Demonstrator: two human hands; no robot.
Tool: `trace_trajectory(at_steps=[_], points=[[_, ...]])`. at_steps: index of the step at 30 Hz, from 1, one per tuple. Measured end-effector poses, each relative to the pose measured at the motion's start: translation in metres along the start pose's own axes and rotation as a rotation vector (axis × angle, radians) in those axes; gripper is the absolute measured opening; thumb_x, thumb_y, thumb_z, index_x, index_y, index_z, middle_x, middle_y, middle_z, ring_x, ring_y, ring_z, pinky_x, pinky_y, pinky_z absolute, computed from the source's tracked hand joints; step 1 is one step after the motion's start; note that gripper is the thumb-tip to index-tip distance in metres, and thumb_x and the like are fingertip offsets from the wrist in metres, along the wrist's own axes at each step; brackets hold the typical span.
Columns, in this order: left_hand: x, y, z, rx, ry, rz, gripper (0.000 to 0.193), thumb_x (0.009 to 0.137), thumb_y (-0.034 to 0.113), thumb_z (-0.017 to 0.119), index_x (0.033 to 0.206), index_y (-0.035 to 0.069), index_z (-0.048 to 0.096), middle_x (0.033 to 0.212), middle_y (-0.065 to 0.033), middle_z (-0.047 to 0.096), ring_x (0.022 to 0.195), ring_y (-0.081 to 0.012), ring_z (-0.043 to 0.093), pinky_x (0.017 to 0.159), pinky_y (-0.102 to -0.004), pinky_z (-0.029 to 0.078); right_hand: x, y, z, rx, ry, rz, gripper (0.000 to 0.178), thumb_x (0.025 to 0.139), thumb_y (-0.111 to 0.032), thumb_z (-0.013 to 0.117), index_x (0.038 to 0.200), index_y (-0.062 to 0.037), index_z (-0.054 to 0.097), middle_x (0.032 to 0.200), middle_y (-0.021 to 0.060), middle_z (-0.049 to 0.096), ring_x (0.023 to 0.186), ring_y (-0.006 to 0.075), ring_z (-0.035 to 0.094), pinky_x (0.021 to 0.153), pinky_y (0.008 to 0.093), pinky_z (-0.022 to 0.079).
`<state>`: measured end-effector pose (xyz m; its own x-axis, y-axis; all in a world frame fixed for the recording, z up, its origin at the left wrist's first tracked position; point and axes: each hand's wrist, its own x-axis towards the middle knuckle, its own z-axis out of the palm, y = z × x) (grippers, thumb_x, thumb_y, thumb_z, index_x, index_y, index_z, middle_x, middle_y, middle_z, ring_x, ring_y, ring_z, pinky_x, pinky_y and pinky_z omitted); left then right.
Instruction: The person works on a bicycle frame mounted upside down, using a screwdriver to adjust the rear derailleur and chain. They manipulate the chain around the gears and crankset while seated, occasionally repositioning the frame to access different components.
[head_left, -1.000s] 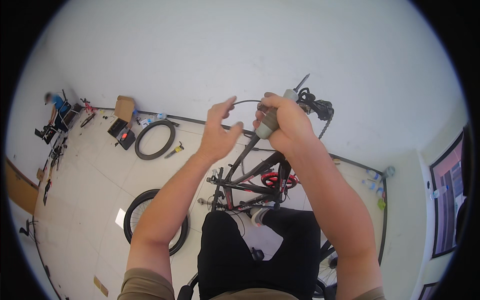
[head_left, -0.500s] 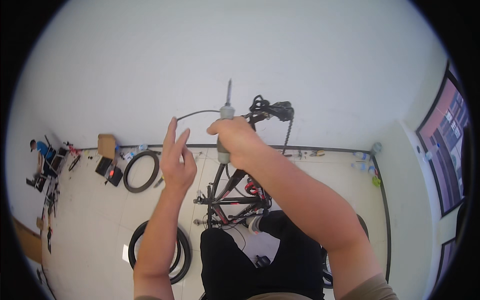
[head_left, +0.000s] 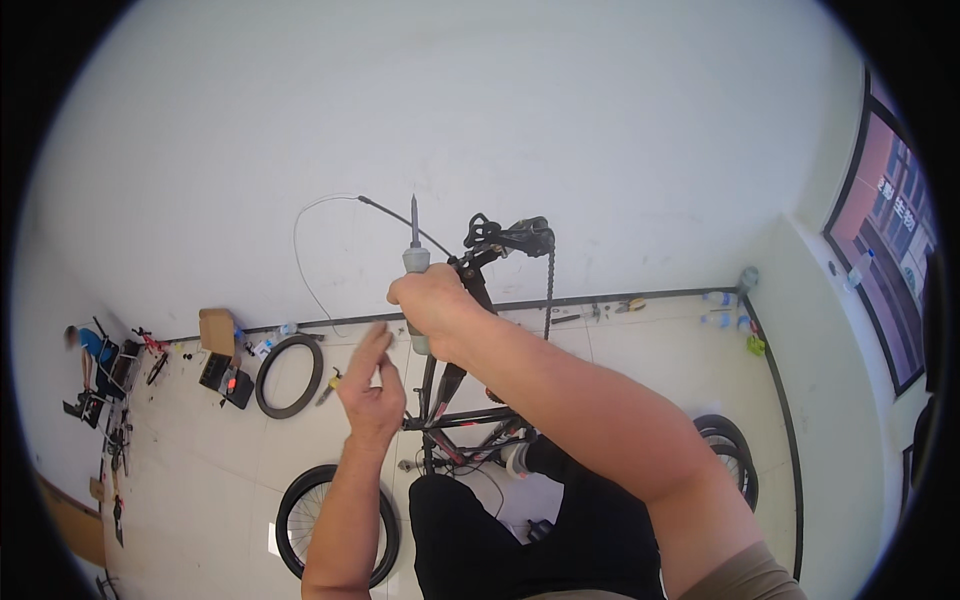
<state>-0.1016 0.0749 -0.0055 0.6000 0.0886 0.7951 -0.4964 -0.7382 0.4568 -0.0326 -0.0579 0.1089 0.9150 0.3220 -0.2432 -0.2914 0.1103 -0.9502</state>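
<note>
My right hand (head_left: pixel 436 308) is wrapped round the grey handle of a screwdriver (head_left: pixel 415 228), whose tip points up. Below and left of it, my left hand (head_left: pixel 372 395) holds nothing visible, its thumb apart from slightly blurred fingers. A black bicycle frame (head_left: pixel 462 420) stands in front of my legs, partly hidden by my right forearm. Above that forearm sits the rear derailleur (head_left: pixel 527 237), with a chain (head_left: pixel 550 290) hanging from it. A black cable housing (head_left: pixel 400 216) arches up left behind the screwdriver. From its end a thin bare wire (head_left: pixel 296 235) loops down toward my left hand.
On the tiled floor at left lie a tyre (head_left: pixel 263 385), a spoked wheel (head_left: pixel 287 520), a black toolbox (head_left: pixel 238 388) and a cardboard box (head_left: pixel 214 327). More wheels (head_left: pixel 752 470), pliers (head_left: pixel 631 304) and bottles (head_left: pixel 717 321) are at right. Another person (head_left: pixel 97 346) works far left.
My left hand has dropped away from the cable housing's end, and the looped wire now shows. My right hand and the screwdriver appear lower and further left as the view shifts.
</note>
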Motion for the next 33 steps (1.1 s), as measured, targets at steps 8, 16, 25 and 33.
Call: trace_trajectory(at_steps=[8, 16, 25, 33], points=[[0.028, 0.009, 0.05, -0.438, -0.065, -0.413, 0.025, 0.088, 0.002, 0.061, 0.112, -0.002, 0.06, 0.107, -0.0108, 0.066, 0.101, -0.0179, 0.062, 0.092, -0.0295, 0.046, 0.009, 0.009, -0.003, -0.056, -0.04, -0.083, 0.018, 0.077, -0.001, 0.049, 0.09, 0.0108, 0.055, 0.086, 0.0182, 0.057, 0.078, 0.0243, 0.056, 0.063, 0.0411, 0.044], [0.055, -0.011, 0.051, -0.46, -0.143, -0.51, 0.024, 0.086, 0.007, 0.066, 0.107, 0.002, 0.058, 0.099, -0.0054, 0.064, 0.086, -0.0113, 0.058, 0.077, -0.027, 0.047, 0.001, 0.005, -0.002, 0.007, 0.028, -0.19, 0.016, 0.074, 0.0, 0.047, 0.088, 0.0038, 0.054, 0.081, 0.0138, 0.055, 0.072, 0.0257, 0.05, 0.071, 0.0409, 0.044], [0.082, 0.006, 0.063, -0.674, 0.092, -0.699, 0.015, 0.088, 0.008, 0.064, 0.102, 0.003, 0.059, 0.092, -0.0016, 0.062, 0.081, -0.0085, 0.054, 0.072, -0.0247, 0.047, 0.004, 0.01, -0.001, -0.217, -0.012, -0.266, 0.034, 0.091, -0.024, 0.056, 0.111, 0.002, 0.061, 0.106, 0.0237, 0.065, 0.104, 0.0355, 0.064, 0.089, 0.0397, 0.05], [0.098, -0.006, 0.063, -0.689, 0.053, -0.665, 0.015, 0.09, 0.012, 0.063, 0.101, 0.003, 0.059, 0.091, -0.0011, 0.061, 0.08, -0.008, 0.053, 0.071, -0.0246, 0.046, -0.001, 0.021, 0.008, -0.353, 0.084, -0.499, 0.038, 0.091, -0.032, 0.056, 0.105, 0.0024, 0.061, 0.096, 0.0213, 0.067, 0.095, 0.0345, 0.065, 0.085, 0.0384, 0.05]])
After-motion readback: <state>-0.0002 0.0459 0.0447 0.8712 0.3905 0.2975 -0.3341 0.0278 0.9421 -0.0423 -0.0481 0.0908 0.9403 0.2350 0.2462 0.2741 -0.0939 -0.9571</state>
